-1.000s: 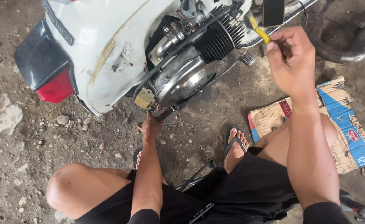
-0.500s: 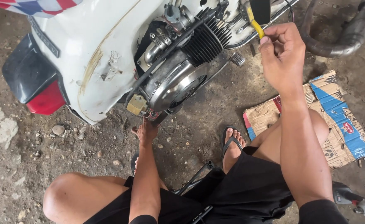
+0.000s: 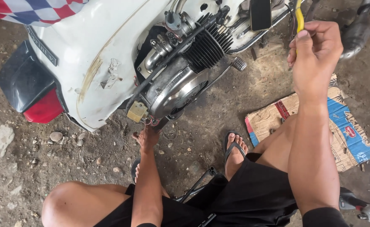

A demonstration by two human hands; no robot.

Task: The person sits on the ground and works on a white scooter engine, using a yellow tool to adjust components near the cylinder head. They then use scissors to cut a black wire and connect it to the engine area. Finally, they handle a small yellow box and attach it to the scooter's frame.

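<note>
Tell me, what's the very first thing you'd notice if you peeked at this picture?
The big white scooter lying across the top, with its finned black engine bare in the middle and a red tail light at the left. Next, the right hand, raised at upper right and pinching a yellow-handled tool. The left hand reaches under the engine, near a small tan box.

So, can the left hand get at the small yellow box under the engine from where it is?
Probably yes. The left hand is already just below the yellow box, among the loose wires, and nothing stands between them. Whether it touches the box, I cannot tell.
</note>
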